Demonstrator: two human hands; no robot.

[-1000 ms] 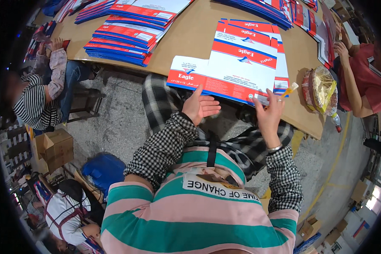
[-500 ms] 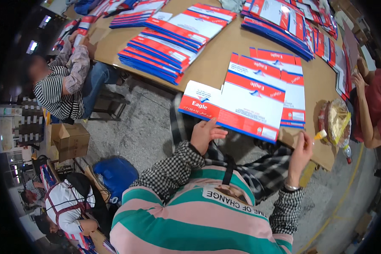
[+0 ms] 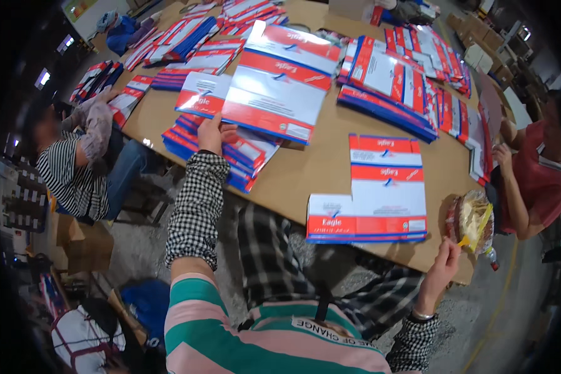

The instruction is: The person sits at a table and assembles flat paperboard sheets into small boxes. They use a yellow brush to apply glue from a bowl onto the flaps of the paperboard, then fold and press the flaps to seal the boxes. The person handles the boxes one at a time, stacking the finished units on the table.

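"Left of the near stack [image 3: 389,196], what's there?"
"The left hand [image 3: 210,135], clamped on a flat carton [image 3: 277,93], carried leftward since earlier."
"Right of the stack?"
"The right hand [image 3: 441,268], fingers together, apparently pinching a yellow tool [image 3: 464,242]."

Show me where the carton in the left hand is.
The carton is in the head view's upper middle, held at its lower edge by the left hand, partly hiding a stack.

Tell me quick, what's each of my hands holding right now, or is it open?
Left hand: closed on the lower edge of a flat printed carton.
Right hand: closed on a small yellow tool; exact kind unclear.
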